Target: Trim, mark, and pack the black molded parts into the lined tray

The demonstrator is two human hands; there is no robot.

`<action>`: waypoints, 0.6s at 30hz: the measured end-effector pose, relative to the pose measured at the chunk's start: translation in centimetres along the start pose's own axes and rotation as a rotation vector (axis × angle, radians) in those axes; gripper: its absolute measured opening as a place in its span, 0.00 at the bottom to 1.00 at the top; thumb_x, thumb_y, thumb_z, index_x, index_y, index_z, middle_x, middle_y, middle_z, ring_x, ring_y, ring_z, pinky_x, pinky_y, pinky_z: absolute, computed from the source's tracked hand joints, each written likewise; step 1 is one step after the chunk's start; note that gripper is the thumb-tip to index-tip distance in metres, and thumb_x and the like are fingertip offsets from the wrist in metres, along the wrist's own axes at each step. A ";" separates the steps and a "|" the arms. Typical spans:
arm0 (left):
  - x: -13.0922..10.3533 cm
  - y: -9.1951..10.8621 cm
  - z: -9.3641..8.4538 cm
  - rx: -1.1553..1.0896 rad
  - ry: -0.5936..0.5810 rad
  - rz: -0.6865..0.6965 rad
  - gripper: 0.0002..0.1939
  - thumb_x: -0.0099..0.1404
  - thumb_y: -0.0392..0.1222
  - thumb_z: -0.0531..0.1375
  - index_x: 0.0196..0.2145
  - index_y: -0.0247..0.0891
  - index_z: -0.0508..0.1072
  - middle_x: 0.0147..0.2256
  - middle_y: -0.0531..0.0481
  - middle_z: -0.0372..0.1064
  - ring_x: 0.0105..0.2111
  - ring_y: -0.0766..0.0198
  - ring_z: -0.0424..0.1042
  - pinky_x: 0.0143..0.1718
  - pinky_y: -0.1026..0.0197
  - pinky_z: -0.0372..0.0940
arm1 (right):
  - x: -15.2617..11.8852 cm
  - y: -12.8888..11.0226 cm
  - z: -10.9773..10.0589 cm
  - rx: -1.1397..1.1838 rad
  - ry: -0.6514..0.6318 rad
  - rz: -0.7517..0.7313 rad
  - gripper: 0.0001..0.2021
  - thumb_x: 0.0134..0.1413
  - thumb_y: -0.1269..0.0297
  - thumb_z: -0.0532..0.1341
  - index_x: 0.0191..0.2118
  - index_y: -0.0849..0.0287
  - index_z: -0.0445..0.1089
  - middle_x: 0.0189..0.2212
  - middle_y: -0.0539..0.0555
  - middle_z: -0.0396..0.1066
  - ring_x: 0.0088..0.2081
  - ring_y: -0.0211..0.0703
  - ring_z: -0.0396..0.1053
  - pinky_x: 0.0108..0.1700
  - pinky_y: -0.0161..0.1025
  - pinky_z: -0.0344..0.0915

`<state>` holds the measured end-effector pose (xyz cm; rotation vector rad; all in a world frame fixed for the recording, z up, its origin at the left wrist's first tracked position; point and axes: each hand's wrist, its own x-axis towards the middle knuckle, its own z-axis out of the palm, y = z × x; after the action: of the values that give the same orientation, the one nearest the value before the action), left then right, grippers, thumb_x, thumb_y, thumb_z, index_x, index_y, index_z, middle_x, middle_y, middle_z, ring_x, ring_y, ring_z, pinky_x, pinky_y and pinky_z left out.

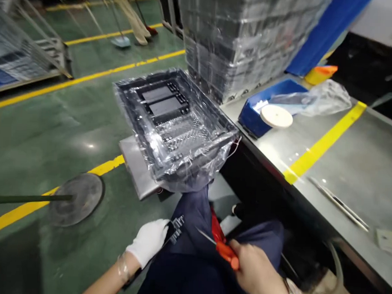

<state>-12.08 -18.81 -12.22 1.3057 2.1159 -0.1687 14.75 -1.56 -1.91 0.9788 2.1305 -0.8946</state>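
Note:
My left hand (148, 242), in a white glove, grips a small black flat part (176, 228) low over my lap. My right hand (255, 269), bare, is closed around red-orange handled scissors (221, 244) whose thin blade points left toward the black part. Just beyond my knees a black tray (175, 125) lined with clear plastic film rests on a grey metal stand (136, 164); two flat dark parts lie at its far end.
A grey workbench (352, 169) with a yellow stripe runs along the right, holding a blue bin (258, 112), a white disc (276, 116), a clear bag and metal tweezers (338, 203). Stacked wrapped trays (241, 41) stand behind. A round floor base with a pole (76, 198) is at left.

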 end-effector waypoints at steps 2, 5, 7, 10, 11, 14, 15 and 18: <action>0.0 0.0 0.2 0.037 0.006 0.025 0.20 0.72 0.35 0.47 0.52 0.37 0.76 0.48 0.40 0.77 0.46 0.54 0.77 0.52 0.54 0.67 | 0.8 -0.4 -0.1 -0.005 -0.006 0.005 0.17 0.52 0.79 0.57 0.45 0.58 0.75 0.36 0.59 0.81 0.42 0.54 0.79 0.41 0.39 0.68; -0.4 0.0 0.5 0.090 0.036 0.029 0.21 0.71 0.34 0.47 0.53 0.36 0.76 0.47 0.38 0.77 0.45 0.54 0.78 0.51 0.53 0.68 | 2.4 -1.1 -0.2 -0.025 0.004 -0.018 0.16 0.52 0.77 0.58 0.46 0.61 0.76 0.38 0.63 0.80 0.43 0.57 0.79 0.41 0.41 0.68; -0.7 0.0 0.8 0.113 0.053 0.025 0.21 0.71 0.33 0.48 0.52 0.36 0.76 0.46 0.38 0.77 0.43 0.53 0.78 0.50 0.53 0.69 | 3.4 -1.5 -0.1 -0.038 0.005 -0.035 0.15 0.52 0.76 0.58 0.45 0.62 0.76 0.38 0.65 0.80 0.43 0.58 0.79 0.42 0.42 0.68; -1.0 0.1 1.3 0.129 0.058 0.015 0.21 0.71 0.33 0.48 0.53 0.37 0.76 0.46 0.39 0.77 0.43 0.53 0.78 0.49 0.52 0.70 | 4.4 -2.0 0.0 -0.040 -0.003 -0.049 0.14 0.53 0.75 0.59 0.43 0.62 0.77 0.37 0.64 0.80 0.43 0.58 0.79 0.41 0.42 0.68; -1.0 0.1 1.5 0.130 0.056 0.009 0.21 0.71 0.33 0.48 0.53 0.37 0.76 0.47 0.39 0.77 0.43 0.53 0.78 0.50 0.52 0.70 | 4.6 -2.1 0.0 -0.039 -0.006 -0.050 0.13 0.53 0.75 0.59 0.43 0.62 0.77 0.37 0.64 0.81 0.43 0.58 0.79 0.41 0.42 0.68; -0.9 0.3 1.5 0.124 0.038 -0.005 0.20 0.71 0.34 0.49 0.54 0.37 0.76 0.49 0.39 0.76 0.45 0.52 0.78 0.51 0.52 0.69 | 5.0 -2.3 -0.1 -0.026 -0.014 -0.049 0.13 0.54 0.74 0.59 0.43 0.62 0.77 0.38 0.64 0.81 0.43 0.57 0.79 0.42 0.41 0.69; -1.0 0.4 1.4 0.120 0.030 -0.008 0.21 0.71 0.34 0.49 0.54 0.37 0.75 0.50 0.38 0.76 0.45 0.52 0.77 0.52 0.52 0.69 | 5.1 -2.2 -0.2 -0.020 -0.013 -0.047 0.13 0.54 0.75 0.59 0.43 0.62 0.77 0.38 0.64 0.81 0.43 0.57 0.79 0.42 0.42 0.69; -1.2 1.1 0.7 0.104 0.007 -0.025 0.22 0.71 0.33 0.48 0.55 0.36 0.75 0.51 0.38 0.75 0.48 0.51 0.76 0.53 0.50 0.68 | 4.9 -2.0 -0.1 0.000 0.011 -0.041 0.12 0.54 0.76 0.61 0.42 0.61 0.78 0.38 0.63 0.81 0.43 0.57 0.79 0.43 0.42 0.70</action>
<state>-10.47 -19.49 -11.88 1.3414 2.1548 -0.2889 10.51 -0.58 -4.87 0.9459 2.1666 -0.9111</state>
